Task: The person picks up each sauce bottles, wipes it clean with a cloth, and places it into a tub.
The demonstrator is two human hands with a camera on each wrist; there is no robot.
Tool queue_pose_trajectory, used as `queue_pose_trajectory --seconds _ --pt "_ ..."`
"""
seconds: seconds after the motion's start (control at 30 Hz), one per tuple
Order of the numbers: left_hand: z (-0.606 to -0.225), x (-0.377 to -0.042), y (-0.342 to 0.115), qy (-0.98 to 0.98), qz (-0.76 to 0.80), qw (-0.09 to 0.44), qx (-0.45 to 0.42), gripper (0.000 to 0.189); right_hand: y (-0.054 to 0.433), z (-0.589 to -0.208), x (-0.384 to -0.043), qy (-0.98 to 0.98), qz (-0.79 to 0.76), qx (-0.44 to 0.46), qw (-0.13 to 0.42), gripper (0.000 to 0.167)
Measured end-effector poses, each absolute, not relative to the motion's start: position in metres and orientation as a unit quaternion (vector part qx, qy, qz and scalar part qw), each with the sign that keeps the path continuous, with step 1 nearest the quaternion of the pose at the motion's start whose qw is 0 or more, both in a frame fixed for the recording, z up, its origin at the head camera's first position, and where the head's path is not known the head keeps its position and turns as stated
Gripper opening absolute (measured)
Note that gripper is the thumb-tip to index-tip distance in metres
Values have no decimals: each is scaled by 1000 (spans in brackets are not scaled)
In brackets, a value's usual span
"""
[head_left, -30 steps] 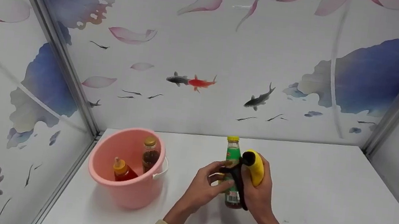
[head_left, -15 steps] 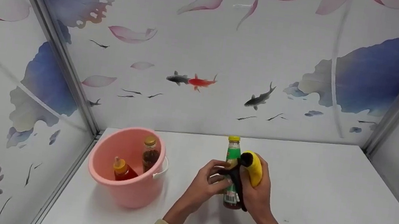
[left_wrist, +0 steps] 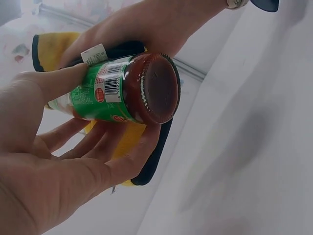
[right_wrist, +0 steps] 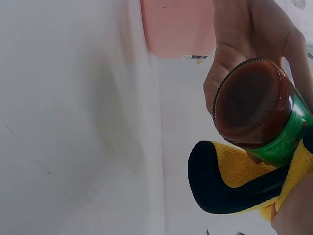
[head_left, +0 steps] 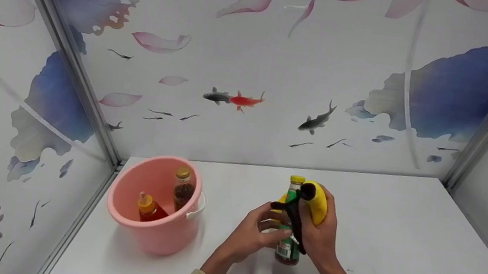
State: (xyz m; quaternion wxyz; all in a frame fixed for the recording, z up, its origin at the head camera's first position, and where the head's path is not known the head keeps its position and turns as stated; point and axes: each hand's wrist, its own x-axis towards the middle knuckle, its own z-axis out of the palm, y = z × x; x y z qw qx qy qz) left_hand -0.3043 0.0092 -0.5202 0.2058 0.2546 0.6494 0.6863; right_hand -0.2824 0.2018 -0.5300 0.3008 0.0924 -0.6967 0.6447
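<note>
In the head view, a glass sauce bottle [head_left: 287, 255] with a yellow cap and green label is held over the table. My left hand [head_left: 247, 234] grips it, thumb on the near side and fingers behind. A yellow cloth [head_left: 319, 207] with black edging wraps partly round the bottle. My right hand [head_left: 322, 237] holds this cloth against the bottle's right side. The left wrist view shows the bottle's dark red base and a barcode [left_wrist: 113, 87], with a small white tag [left_wrist: 94, 55] on the cloth. Some fingers are hidden behind the bottle.
On the left stands a pink bucket [head_left: 161, 238] with a white handle [head_left: 198, 206]. Inside are a dark bottle with a gold cap [head_left: 183, 174] and a red squeeze bottle [head_left: 152, 211]. Printed walls enclose the white table [head_left: 408, 241] at the back and sides.
The bottle has shifted right and a little nearer, standing closer to the cloth. Both hands have moved slightly right with it, and more yellow cloth shows at its left side.
</note>
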Motion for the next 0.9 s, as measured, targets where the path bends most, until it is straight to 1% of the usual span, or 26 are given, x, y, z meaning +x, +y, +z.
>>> queue_pose_trajectory --seconds 0.3,0.57,0.9 --pt "-518 -305 8 651 689 178 265 49 199 -531 -282 -694 649 93 298 52" --pt "-516 -307 5 651 702 163 239 52 194 -535 -280 -697 651 90 286 52" --pt "-516 -309 2 646 712 139 238 51 190 -537 -279 -699 649 100 285 52"
